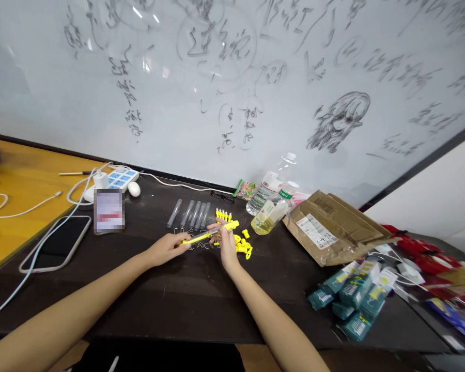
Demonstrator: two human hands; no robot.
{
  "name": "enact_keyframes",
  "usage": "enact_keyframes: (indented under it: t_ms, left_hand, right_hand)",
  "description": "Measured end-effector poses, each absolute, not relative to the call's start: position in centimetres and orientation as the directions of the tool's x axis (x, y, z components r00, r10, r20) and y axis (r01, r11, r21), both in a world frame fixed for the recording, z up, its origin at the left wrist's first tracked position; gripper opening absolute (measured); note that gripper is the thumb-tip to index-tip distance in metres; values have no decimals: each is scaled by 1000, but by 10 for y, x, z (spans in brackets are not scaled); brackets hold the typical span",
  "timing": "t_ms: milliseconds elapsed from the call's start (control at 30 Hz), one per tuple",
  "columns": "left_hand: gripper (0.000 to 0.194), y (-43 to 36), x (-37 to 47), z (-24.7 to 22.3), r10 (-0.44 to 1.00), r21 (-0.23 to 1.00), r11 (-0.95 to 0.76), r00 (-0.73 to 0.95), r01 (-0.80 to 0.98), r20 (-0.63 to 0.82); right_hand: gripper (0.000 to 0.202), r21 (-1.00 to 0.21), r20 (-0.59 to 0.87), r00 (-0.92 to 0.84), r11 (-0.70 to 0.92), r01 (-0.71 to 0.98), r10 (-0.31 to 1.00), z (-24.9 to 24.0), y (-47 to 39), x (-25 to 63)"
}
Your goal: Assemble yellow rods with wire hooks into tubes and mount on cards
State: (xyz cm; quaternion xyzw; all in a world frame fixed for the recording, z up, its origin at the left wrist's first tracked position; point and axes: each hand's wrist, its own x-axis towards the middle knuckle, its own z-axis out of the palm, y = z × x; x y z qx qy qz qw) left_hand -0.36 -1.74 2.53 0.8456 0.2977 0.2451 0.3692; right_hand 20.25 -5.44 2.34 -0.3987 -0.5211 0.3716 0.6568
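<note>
Both hands, the left [169, 249] and the right [225, 242], grip a slim yellow-and-clear tool [211, 233] near the centre of the frame, above the dark desk [201, 305]; clear tubes [194, 214] lie just behind it; small yellow parts [242, 244] sit beside the right hand.

- Left hand [167, 249] pinches the lower tip of a yellow-and-clear rod [205, 236], which points towards 2 o'clock.
- Right hand [227, 245] grips it near its thick yellow end.
- From the hands: clear tubes [197, 214] at 11 o'clock, bottles [269, 188] at 2, loose yellow pieces [241, 245] and brown package [329, 222] at 3, green boxes [360, 292] at 4, phone [58, 243] at 9.
</note>
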Motion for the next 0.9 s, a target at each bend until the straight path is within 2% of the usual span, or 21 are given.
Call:
enact_keyframes:
  t_ms: [133,367,500,600,700,767,900]
  left_hand:
    - [33,-22,-1,24,650,794,-520,749,315,129]
    - [35,-29,8,18,616,840,-441,787,315,28]
    - [42,-33,16,18,671,853,-397,741,339,18]
    - [35,-38,21,20,680,850,-398,733,344,22]
    - [33,-42,24,22,690,857,-376,724,351,6]
    - [35,-42,23,21,711,854,-376,703,359,17]
    - [41,-37,20,17,757,846,-373,652,381,40]
  right_hand:
    - [31,-914,305,152,334,-230,940,17,-51,202]
    - [37,-915,215,105,237,-327,971,19,-50,199]
    - [41,-889,204,250,286,-359,947,28,-47,208]
    - [41,-876,191,385,334,-349,903,34,-42,223]
    - [41,-863,195,438,366,-348,878,34,-39,231]
    - [41,-863,203,407,359,-356,891,30,-39,225]
    - [41,-877,201,227,279,-392,953,21,-44,206]
